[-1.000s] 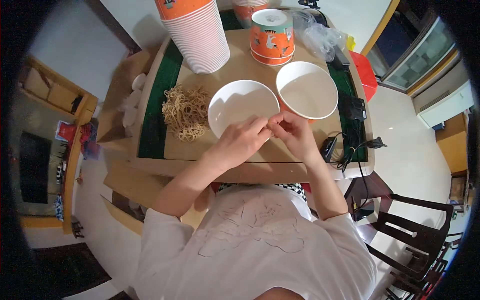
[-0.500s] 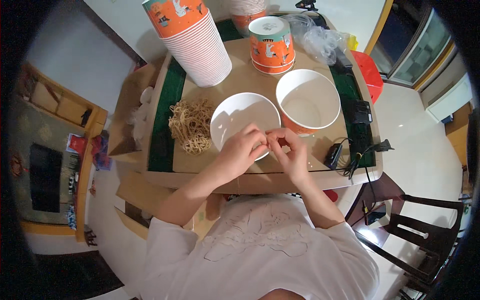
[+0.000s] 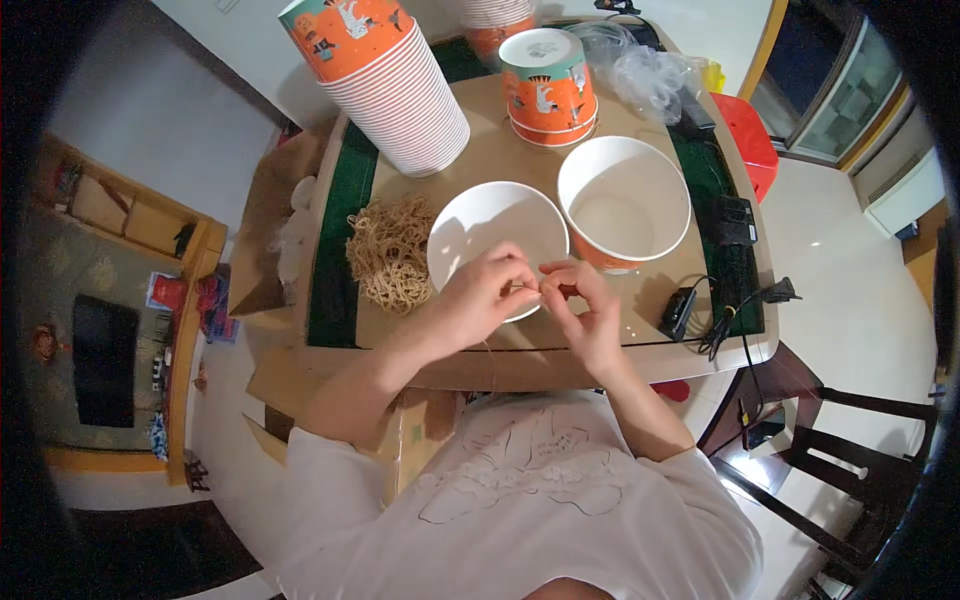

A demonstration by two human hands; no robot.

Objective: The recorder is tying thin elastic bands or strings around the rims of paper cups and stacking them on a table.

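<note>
At the near rim of the round white paper tub (image 3: pixel 500 220), my left hand (image 3: pixel 485 295) pinches what looks like a thin tan twine strand (image 3: pixel 489 350), its long axis trailing bodyward from the tub; right hand (image 3: pixel 590 312) curls close, hold I can't tell. Fine fingertip handling, I judge; next needs steady pinches.

Readable lettering — none visible.

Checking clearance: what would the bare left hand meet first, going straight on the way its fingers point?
The left hand would most likely meet the bare right hand first. Past it, in the picture, stands a round, white-lined orange paper tub. Whether the hands touch is unclear.
</note>
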